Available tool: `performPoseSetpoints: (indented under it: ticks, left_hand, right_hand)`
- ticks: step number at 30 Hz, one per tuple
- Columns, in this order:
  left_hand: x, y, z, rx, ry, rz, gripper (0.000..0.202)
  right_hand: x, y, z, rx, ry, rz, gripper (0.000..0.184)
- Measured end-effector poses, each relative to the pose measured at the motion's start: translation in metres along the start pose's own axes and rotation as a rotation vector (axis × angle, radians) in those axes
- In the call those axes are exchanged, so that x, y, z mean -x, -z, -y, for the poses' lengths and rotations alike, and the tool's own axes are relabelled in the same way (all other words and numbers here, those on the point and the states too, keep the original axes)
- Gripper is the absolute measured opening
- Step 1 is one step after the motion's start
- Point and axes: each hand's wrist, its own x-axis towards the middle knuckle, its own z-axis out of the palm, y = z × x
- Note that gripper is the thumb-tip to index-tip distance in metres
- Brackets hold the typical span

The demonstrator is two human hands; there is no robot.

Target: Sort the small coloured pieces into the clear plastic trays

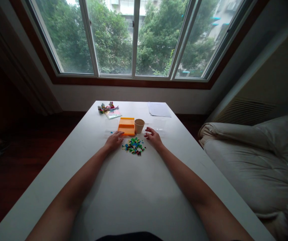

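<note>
A loose pile of small building bricks [134, 146], mostly green and blue with some yellow and dark red, lies on the white table between my hands. My left hand [113, 142] rests just left of the pile, fingers stretched toward the near edge of an orange plastic tray [126, 129]; whether they touch it I cannot tell. On the other side, my right hand [154, 138] is open, its fingers apart and slightly curled, with nothing visible in them. A brown paper cup [139, 126] stands upright against the tray's right side, a little beyond the bricks.
See-through plastic containers flank the middle, a left one [111, 125] and a right one [159, 124]. Colourful small figures [106, 107] and a shiny packet [113, 113] lie back left. White paper sheets [159, 109] lie back right. A sofa [249, 160] borders the white table [138, 187].
</note>
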Motion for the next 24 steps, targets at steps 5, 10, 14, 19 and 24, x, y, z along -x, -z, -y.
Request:
performPoseSetpoints:
  ticks: [5,10,14,19,24]
  left_hand:
    - [0.0,0.0,0.0,0.01,0.012,-0.007,0.044]
    - [0.0,0.001,-0.002,0.016,0.004,0.0,0.044]
    - [0.0,0.0,-0.003,0.033,0.002,-0.013,0.042]
    - [0.001,-0.001,-0.001,0.076,-0.019,-0.051,0.038]
    - [0.001,-0.001,0.0,0.087,-0.013,-0.059,0.035]
  right_hand:
    - [-0.002,-0.002,-0.005,0.02,0.0,0.009,0.056]
    - [-0.007,-0.006,-0.003,0.008,0.003,0.045,0.056]
    - [-0.009,-0.007,0.0,-0.045,-0.033,0.103,0.057]
    - [-0.006,-0.002,-0.001,-0.039,-0.022,0.049,0.049]
    - [-0.001,0.006,0.0,0.217,0.065,-0.069,0.04]
